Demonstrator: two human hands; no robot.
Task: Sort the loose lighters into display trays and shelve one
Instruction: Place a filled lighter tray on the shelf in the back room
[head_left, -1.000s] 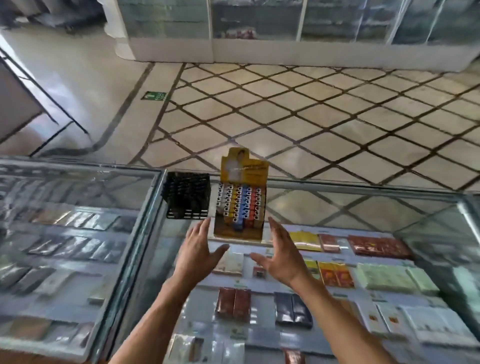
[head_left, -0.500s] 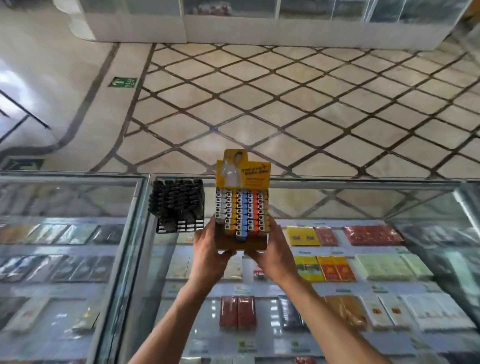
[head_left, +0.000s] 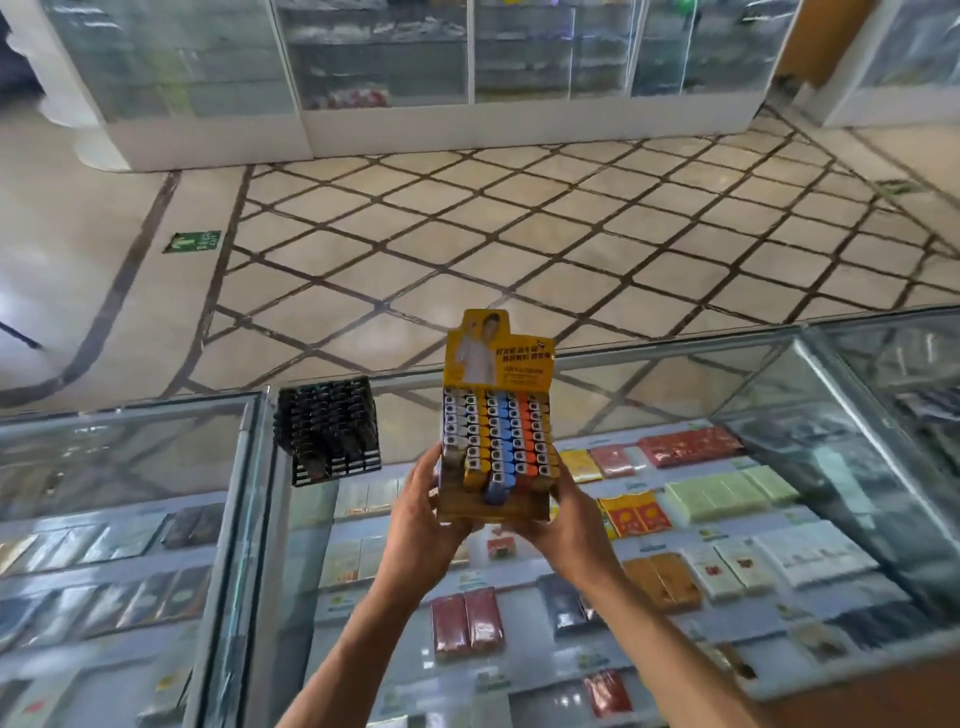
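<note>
Both hands held the yellow tray. The left hand gripped its left side and the right hand its right, fingers curled round the base. The tray appeared to be lifted clear of the counter, upright, with its header card at the far side.

Its lighters stood in packed rows of white, yellow, blue and orange, and I saw no gaps. A black tray stood on the counter just to the left, apparently also filled. No loose lighters were visible on the glass.

By my judgement, sorting was complete or nearly so, and shelving was in hand but not done. The tray was on no shelf, and I could not tell which shelf was intended.
</note>
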